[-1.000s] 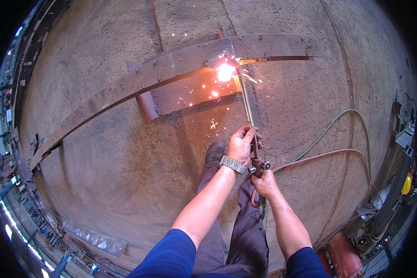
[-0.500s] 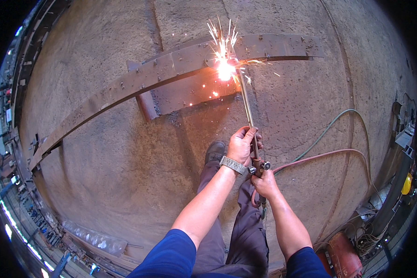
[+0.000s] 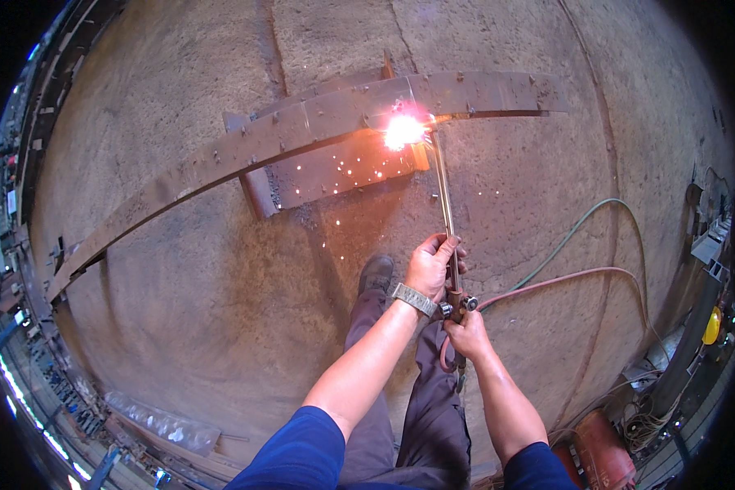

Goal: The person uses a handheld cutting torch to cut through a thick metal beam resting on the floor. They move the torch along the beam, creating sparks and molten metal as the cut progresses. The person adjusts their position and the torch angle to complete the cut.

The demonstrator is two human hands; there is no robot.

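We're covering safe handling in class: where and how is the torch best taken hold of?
Probably from the near side, since the torch glares at its far end: right hand around the rear, behind the knobs, left hand on the slim tube ahead of them. Its long, narrow shape lets both grip back from the glare.

torch (image 3: 443,184) with tip hidden by glare (image 3: 404,132), blue sleeves (image 3: 296,453) cut off below

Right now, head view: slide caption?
Left hand and right hand grip a torch flaring at the edge of a long metal strip.
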